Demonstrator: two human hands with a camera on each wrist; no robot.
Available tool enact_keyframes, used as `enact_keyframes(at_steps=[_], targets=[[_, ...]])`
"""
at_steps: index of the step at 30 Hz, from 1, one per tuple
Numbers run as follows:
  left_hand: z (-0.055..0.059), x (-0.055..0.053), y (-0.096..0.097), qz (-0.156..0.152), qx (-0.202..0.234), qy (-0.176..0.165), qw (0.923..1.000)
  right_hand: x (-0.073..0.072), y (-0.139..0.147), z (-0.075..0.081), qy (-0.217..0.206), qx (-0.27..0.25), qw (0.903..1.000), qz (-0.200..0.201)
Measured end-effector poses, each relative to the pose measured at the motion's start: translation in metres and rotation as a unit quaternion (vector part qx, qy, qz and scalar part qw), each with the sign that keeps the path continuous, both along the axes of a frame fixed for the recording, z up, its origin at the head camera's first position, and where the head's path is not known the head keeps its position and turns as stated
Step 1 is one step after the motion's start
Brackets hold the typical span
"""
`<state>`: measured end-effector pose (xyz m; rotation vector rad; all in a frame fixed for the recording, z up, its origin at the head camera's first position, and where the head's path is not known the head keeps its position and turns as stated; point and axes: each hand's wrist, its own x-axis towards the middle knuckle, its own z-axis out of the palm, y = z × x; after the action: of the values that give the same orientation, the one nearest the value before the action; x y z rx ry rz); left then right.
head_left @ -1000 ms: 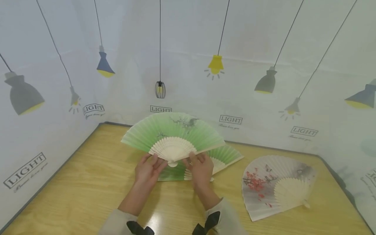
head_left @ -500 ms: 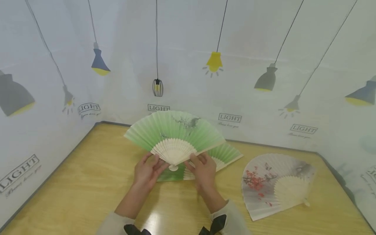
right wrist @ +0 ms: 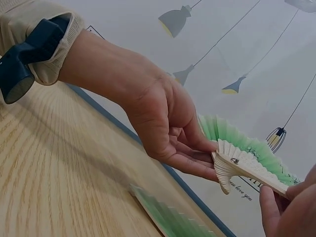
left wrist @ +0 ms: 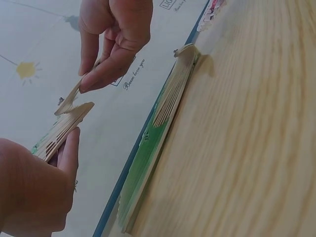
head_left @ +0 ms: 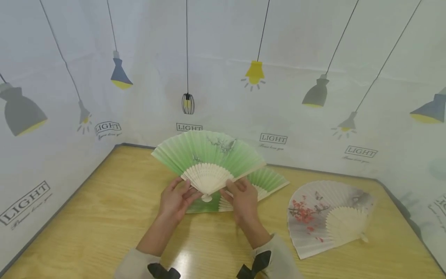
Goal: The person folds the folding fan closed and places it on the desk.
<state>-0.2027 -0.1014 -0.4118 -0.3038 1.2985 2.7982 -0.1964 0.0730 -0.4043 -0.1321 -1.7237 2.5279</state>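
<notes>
My beige sleeves [head_left: 280, 259] come nearest, each w/ a black piece [head_left: 260, 261] at the cuff. Past them, my L hand [head_left: 174, 201] pinches the L edge of a green fan [head_left: 195, 151], thumb in front, fingers behind; my R hand [head_left: 244, 199] grips its R outer stick. Fan's up off the table [head_left: 115, 201], btwn & just beyond my hands, spread wide, arc on top. Pale wood ribs show bare in the low ctr, w/ a rounded knob at the pivot, btwn my hands. Leaf's pleated, bright green nr the ribs, fading whitish at the outer rim; dk branch print upper R of ctr, plus a small sprig lower L. Below & behind it, partly hid by my R hand, a 2nd green fan [head_left: 266, 179] lies open on the table, same pale ribs. Well R of my R hand, a grey-white fan [head_left: 313, 228] lies spread, red blossoms on its L part, dk print upper R. Farthest from my hands: white backdrop [head_left: 223, 97] w/ printed hanging lamps [head_left: 255, 71] & boxed "LIGHT" lettering.
</notes>
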Motion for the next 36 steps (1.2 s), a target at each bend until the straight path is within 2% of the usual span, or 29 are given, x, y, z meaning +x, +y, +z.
enact_keyframes(at_steps=[8, 15, 25, 36], targets=[[0.0006, -0.0016, -0.0040, -0.014, -0.016, -0.001, 0.9998, 0.0007, -0.0015, -0.0011, -0.003, 0.009, 0.9999, 0.013], [-0.0033, -0.0010, -0.0094, -0.035, -0.040, -0.007, 0.9986, 0.0019, -0.0026, -0.0046, 0.001, 0.024, 0.9995, 0.022], [-0.0046, 0.0004, -0.0087, -0.055, -0.040, 0.001, 0.9977, 0.0041, -0.0004, -0.0048, -0.004, 0.038, 0.9989, 0.029], [-0.0043, 0.0008, -0.0056, -0.063, -0.045, 0.001, 0.9970, 0.0043, 0.0011, -0.0062, -0.004, 0.050, 0.9984, 0.028]])
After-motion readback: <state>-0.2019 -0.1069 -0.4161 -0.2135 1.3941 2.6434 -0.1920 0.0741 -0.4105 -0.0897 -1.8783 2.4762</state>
